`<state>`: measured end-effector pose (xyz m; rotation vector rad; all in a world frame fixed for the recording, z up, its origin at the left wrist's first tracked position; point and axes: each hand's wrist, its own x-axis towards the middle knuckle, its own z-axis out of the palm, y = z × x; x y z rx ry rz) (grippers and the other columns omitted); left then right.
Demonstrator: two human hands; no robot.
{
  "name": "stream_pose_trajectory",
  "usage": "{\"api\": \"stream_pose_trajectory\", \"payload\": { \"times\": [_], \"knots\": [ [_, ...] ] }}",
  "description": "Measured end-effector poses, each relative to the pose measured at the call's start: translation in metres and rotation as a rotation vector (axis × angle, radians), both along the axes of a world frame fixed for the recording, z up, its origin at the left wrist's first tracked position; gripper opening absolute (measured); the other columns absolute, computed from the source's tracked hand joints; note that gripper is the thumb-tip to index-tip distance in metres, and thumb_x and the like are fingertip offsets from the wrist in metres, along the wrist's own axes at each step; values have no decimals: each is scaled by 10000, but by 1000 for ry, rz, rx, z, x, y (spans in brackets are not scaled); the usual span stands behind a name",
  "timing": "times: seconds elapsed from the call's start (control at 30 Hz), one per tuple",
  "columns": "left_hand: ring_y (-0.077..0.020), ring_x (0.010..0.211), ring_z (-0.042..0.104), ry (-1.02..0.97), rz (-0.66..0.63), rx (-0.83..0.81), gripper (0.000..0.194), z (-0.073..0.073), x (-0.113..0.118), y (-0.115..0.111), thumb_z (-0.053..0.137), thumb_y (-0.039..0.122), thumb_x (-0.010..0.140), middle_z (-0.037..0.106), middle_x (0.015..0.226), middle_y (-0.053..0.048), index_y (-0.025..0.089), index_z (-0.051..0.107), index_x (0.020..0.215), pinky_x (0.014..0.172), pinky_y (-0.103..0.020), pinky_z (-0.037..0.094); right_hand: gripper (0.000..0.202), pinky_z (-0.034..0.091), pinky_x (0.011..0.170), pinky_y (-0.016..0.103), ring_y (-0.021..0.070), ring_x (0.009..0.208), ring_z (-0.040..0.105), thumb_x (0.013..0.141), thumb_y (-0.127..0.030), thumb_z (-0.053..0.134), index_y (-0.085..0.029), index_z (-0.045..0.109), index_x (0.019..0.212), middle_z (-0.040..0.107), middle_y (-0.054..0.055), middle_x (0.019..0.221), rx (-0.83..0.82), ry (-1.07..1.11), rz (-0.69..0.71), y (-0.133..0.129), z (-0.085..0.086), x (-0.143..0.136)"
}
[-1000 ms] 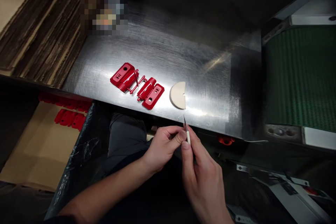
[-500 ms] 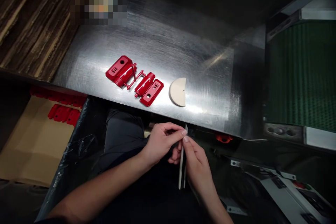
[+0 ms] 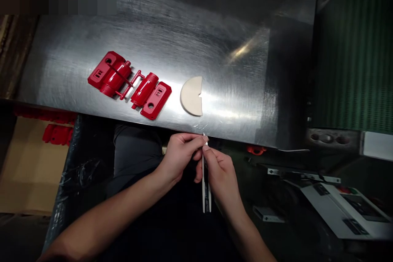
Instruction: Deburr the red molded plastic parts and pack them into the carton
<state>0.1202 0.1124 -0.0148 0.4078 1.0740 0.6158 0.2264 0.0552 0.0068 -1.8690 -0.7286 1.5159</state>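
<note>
Just off the front edge of the metal table, my left hand (image 3: 181, 153) and my right hand (image 3: 219, 168) meet with fingertips together. Between them is a slim pointed tool (image 3: 203, 196) with two pale, narrow handles hanging down; its exact kind is unclear. My left thumb and forefinger pinch it close to its bright tip, and my right thumb and fingers close around it lower down. On the table beyond lie a red moulded plastic part (image 3: 115, 75) and its matching half (image 3: 156, 100), joined by a thin sprue (image 3: 132, 86). Right of these lies a pale half-disc (image 3: 192, 96) with a small notch.
A green ribbed conveyor belt (image 3: 356, 61) stands at the right, with a control box (image 3: 344, 208) below it. At lower left, cardboard (image 3: 37, 172) bears several red parts (image 3: 58, 134) beside dark plastic sheeting (image 3: 69, 172). Under the table edge is a red ring-shaped piece (image 3: 256, 150).
The camera view has shifted, so the table and red parts appear further left and larger. My hands keep the same grip on the pointed tool, whose handles look closer to parallel.
</note>
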Motion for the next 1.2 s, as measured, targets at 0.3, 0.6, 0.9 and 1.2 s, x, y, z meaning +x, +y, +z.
{"api": "stream_pose_trajectory", "payload": {
  "times": [0.3, 0.6, 0.9, 1.2],
  "knots": [
    [-64, 444, 387, 72, 26, -32, 451, -1, 7, -1, 865, 451, 767, 465, 472, 49, 158, 602, 549, 459, -208, 288, 486, 431, 529, 256, 150, 460, 571, 1045, -571, 509, -203, 707, 797, 617, -30, 464, -20, 19, 18, 0, -4, 5],
    [-56, 420, 365, 120, 32, -57, 397, -4, 10, -5, 848, 447, 781, 458, 497, 55, 151, 647, 608, 368, -172, 255, 534, 403, 514, 239, 125, 465, 551, 1054, -498, 465, -214, 692, 662, 596, -33, 463, -42, -39, 54, 2, -3, 8],
    [-47, 371, 337, 27, 80, -123, 366, -1, 11, -2, 811, 365, 796, 432, 488, 66, 161, 608, 570, 292, -149, 274, 503, 384, 463, 228, 117, 436, 527, 1021, -503, 490, -217, 691, 659, 610, -36, 475, -83, -13, 34, 3, -3, 6],
    [-71, 264, 367, -23, 72, -157, 382, -2, 12, -2, 797, 397, 814, 426, 441, 77, 162, 611, 578, 217, -177, 278, 521, 419, 489, 227, 119, 450, 559, 1019, -502, 481, -223, 678, 624, 624, -29, 485, -65, -41, 44, 2, -5, 8]
  ]
}}
